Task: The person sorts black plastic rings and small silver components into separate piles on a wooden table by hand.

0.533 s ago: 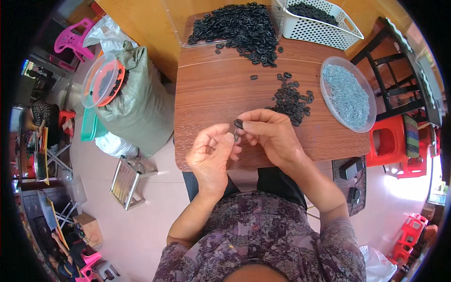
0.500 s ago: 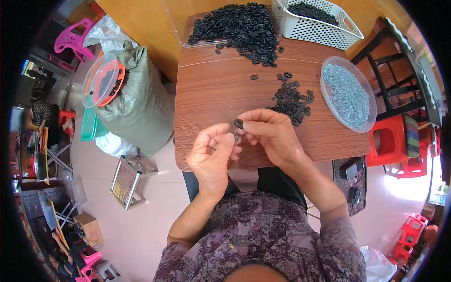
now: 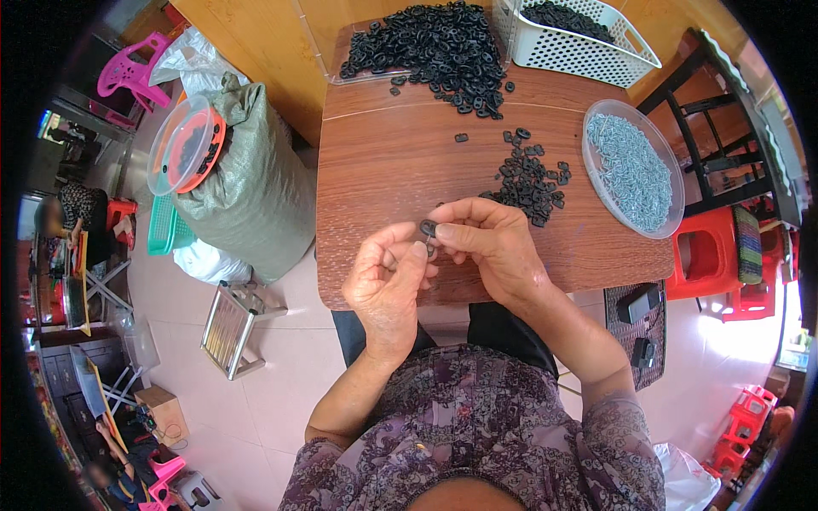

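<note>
Over the table's near edge my two hands meet, fingertips almost touching. My right hand (image 3: 490,245) pinches a small black oval plastic piece (image 3: 428,227) between thumb and forefinger. Just below it, my left hand (image 3: 390,277) is closed, thumb against fingers, on a thin metal screw that joins the oval piece; a second dark part at its lower end is mostly hidden by the fingers. Beyond my right hand lies a loose cluster of small black plastic pieces (image 3: 530,183). A round clear tray (image 3: 591,183) of silvery screws (image 3: 632,170) stands to the right.
A large heap of black oval pieces (image 3: 434,55) spills from a clear container at the table's back. Beside it stands a white perforated basket (image 3: 579,61). A full woven sack (image 3: 247,187) is left of the brown table (image 3: 383,162); a red stool (image 3: 703,255) is at right.
The black oval piece has tilted in my right fingers, so more of its flat face shows. Both hands have stayed nearly in place.
</note>
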The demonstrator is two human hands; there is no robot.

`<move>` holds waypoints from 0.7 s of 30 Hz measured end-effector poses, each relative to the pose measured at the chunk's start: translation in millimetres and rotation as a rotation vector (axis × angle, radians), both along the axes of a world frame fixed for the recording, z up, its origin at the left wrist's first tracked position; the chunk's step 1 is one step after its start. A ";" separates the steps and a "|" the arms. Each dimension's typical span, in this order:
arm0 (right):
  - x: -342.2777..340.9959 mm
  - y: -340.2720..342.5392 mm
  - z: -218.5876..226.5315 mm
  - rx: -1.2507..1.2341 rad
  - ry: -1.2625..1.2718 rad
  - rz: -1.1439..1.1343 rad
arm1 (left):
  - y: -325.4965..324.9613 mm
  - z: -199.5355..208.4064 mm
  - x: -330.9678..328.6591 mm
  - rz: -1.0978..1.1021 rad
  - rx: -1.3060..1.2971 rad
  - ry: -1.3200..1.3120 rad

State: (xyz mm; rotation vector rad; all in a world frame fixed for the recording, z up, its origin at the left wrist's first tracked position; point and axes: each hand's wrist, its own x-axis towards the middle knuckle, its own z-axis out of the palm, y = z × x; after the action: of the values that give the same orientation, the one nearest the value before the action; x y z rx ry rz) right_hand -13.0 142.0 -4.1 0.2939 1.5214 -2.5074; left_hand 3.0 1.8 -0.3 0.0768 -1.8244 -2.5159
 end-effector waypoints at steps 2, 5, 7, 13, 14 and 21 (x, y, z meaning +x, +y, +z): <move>0.0 -0.6 0.0 0.015 0.003 -0.006 | 0.2 -0.3 -0.2 0.003 -0.005 -0.004; 0.0 -1.0 -0.4 0.014 0.032 -0.010 | 1.0 -0.4 -0.5 0.009 -0.014 -0.006; 0.2 -2.3 0.8 0.039 0.028 -0.025 | 0.8 -0.5 -0.4 0.011 -0.017 -0.006; 2.1 -4.6 1.6 0.089 0.083 -0.033 | 0.9 -1.3 0.2 0.034 -0.016 -0.006; 2.2 -4.3 1.7 0.090 0.083 -0.034 | 1.1 -0.8 0.4 0.034 -0.022 -0.005; 4.0 -6.7 -0.1 0.091 0.135 -0.031 | 2.6 -3.9 0.5 0.024 -0.036 -0.004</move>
State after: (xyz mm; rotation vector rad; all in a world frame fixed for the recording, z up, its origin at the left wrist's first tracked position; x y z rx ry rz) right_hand -9.0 135.3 -4.2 0.1657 1.6980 -2.5323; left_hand 3.5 4.5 -4.2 0.1022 -1.8577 -2.4677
